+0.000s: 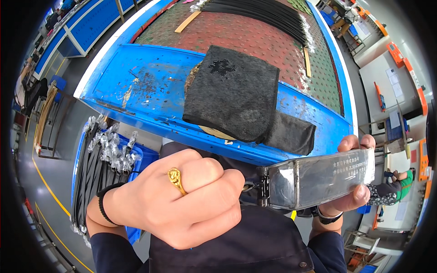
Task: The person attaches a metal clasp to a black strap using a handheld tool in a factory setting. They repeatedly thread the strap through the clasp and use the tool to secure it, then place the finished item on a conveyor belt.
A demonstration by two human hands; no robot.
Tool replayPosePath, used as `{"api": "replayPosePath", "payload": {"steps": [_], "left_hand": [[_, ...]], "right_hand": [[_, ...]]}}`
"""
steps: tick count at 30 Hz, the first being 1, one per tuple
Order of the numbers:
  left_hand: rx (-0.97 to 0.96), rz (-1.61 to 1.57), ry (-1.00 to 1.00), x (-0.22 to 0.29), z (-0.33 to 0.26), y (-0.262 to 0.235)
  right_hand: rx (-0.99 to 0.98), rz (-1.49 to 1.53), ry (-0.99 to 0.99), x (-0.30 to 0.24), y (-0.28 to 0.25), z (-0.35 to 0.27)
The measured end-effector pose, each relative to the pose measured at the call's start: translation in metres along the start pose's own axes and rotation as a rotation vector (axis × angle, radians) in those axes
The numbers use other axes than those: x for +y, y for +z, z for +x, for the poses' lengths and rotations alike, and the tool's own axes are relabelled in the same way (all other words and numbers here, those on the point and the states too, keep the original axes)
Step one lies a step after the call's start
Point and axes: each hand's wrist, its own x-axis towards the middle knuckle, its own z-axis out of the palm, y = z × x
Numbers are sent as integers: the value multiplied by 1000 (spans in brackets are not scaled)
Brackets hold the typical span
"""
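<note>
My left hand (182, 200) is a closed fist with a gold ring on one finger and a black band at the wrist. It grips the end of a long black part in a clear plastic sleeve (318, 177), next to a small black hinge-like fitting (262, 184). My right hand (355, 182) holds the far end of the same sleeved part, thumb on top and fingers underneath. The part lies level in front of my body, just below the blue table edge.
A folded black cloth (234, 93) lies on the blue table rim (136, 86). Behind it, long black strips (259, 16) rest on a perforated red and green mat. A blue bin (102, 159) of bagged black parts stands at the lower left. A seated person (396, 182) is at the right.
</note>
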Motion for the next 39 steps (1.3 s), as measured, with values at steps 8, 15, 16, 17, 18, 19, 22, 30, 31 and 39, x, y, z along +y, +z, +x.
{"api": "replayPosePath", "payload": {"steps": [8,15,16,17,18,19,22,30,31,39], "left_hand": [[13,48,-32,-4,-12,-8],[41,114,-86,-6,-37,-14],[122,143,-90,-6,-34,-13],[86,139,-97,-6,-36,-15],[52,137,-106,-5,-40,-19],[18,133,-112,-5,-42,-21],[89,116,-126,-9,-46,-16],[110,104,-110,-16,-40,1],[121,102,-89,-19,-38,2],[58,91,-48,-15,-22,11]], "right_hand": [[-68,462,-70,5,-28,30],[-192,163,174,49,13,91],[-230,171,230,58,19,98],[-267,179,286,66,23,104],[-287,137,312,73,26,107],[-304,95,336,80,27,110],[-274,-166,318,83,27,107],[-353,-1463,-363,56,-15,48],[-375,-1681,-378,53,-21,37],[-301,-1401,-560,9,-7,-7]]}}
